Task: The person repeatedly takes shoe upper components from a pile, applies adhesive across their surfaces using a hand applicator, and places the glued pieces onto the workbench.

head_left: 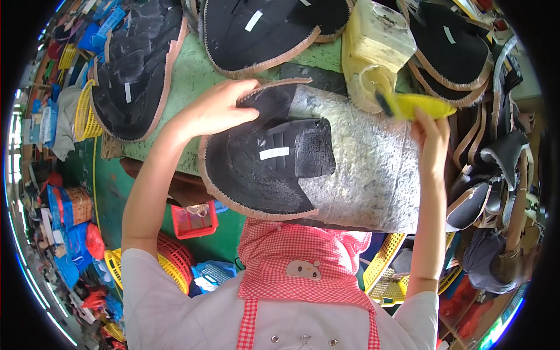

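mostly black, curved piece (245, 175), jagged tan edge (252, 215), white label (274, 153)

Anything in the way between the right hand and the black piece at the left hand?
Nothing visible. Only the silvery board lies between the right hand, holding a yellow-handled tool, and the black piece. The yellow container stands toward the far side, off that path.
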`<move>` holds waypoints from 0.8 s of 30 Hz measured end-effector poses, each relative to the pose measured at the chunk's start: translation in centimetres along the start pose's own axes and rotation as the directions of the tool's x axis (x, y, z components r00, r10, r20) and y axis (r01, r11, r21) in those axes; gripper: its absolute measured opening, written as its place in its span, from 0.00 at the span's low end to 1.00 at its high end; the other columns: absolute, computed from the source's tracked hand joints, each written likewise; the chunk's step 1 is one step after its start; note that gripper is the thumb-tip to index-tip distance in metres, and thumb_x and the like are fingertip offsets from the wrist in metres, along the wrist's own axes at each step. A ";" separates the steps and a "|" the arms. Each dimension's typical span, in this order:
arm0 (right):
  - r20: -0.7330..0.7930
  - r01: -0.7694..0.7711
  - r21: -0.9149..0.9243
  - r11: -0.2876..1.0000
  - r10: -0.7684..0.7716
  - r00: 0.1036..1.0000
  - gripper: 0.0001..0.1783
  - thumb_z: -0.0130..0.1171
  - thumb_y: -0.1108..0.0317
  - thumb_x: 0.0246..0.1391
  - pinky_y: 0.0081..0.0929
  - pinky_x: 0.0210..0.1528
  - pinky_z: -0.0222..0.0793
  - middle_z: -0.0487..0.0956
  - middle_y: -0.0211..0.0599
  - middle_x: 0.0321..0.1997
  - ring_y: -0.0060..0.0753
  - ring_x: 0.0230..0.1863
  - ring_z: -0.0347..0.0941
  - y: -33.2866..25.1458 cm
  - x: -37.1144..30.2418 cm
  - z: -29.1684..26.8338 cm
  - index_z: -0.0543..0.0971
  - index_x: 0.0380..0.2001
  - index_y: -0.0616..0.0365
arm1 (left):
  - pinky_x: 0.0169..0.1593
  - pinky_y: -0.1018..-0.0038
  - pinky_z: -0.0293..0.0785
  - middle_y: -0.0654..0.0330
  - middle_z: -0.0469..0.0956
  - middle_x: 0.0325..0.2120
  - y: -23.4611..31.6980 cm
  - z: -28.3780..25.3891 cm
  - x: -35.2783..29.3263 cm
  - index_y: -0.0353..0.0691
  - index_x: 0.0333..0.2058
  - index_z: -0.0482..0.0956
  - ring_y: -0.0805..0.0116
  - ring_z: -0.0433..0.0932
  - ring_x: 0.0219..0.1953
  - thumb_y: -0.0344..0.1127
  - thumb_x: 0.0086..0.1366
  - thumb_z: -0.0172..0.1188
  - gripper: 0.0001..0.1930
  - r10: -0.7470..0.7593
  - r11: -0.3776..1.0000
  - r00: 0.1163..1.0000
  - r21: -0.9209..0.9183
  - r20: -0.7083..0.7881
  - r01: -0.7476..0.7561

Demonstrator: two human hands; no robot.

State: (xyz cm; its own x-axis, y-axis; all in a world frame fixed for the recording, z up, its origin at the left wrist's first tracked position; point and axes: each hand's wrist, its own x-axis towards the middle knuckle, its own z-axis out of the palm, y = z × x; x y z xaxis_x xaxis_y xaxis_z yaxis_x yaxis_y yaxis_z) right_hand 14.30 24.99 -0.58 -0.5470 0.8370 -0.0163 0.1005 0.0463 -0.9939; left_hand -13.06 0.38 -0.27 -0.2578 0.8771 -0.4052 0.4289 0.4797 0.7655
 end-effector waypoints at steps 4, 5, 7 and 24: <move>0.035 -0.230 0.063 0.971 0.228 0.973 0.06 0.57 0.72 0.56 0.15 0.21 0.50 0.72 0.26 0.25 0.13 0.19 0.59 3.6 -4.0 -0.6 0.73 0.35 0.60 | 0.46 0.78 0.68 0.66 0.72 0.41 -0.3 0.2 -1.6 0.38 0.43 0.68 0.76 0.73 0.43 0.18 0.54 0.55 0.17 0.212 0.935 0.976 -0.301 0.045 -0.189; 0.032 -0.123 0.078 0.989 0.121 0.992 0.07 0.58 0.73 0.56 0.15 0.21 0.52 0.73 0.26 0.27 0.14 0.19 0.60 4.5 -4.7 -0.7 0.72 0.36 0.60 | 0.46 0.78 0.68 0.66 0.72 0.41 0.0 0.2 -2.6 0.38 0.43 0.68 0.76 0.73 0.43 0.18 0.54 0.55 0.17 0.185 0.937 0.982 -0.309 0.042 -0.163; 0.059 -0.021 0.161 0.987 0.011 0.998 0.07 0.58 0.73 0.57 0.15 0.22 0.54 0.74 0.28 0.28 0.14 0.20 0.61 5.9 -5.2 -1.1 0.72 0.38 0.60 | 0.46 0.80 0.68 0.67 0.71 0.38 1.3 -0.6 -4.8 0.39 0.40 0.68 0.79 0.71 0.44 0.20 0.51 0.58 0.17 0.055 0.920 0.991 -0.391 0.121 -0.003; 0.469 0.083 -0.063 0.995 -0.044 0.882 0.09 0.61 0.73 0.54 0.17 0.23 0.63 0.81 0.32 0.30 0.15 0.22 0.69 2.7 -4.7 0.9 0.79 0.40 0.59 | 0.63 0.52 0.58 0.56 0.59 0.63 2.8 9.5 -8.4 0.48 0.56 0.70 0.51 0.57 0.65 0.24 0.38 0.62 0.40 0.359 0.703 0.929 0.628 0.089 -0.333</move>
State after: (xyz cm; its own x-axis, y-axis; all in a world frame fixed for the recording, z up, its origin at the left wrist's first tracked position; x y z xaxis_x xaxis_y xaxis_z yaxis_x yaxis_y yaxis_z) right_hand 16.39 20.68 -3.27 -0.8769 0.4801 -0.0221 0.1067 0.1496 -0.9830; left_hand -1.48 -5.45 0.49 -0.0081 0.9893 -0.1459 0.9313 0.0606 0.3592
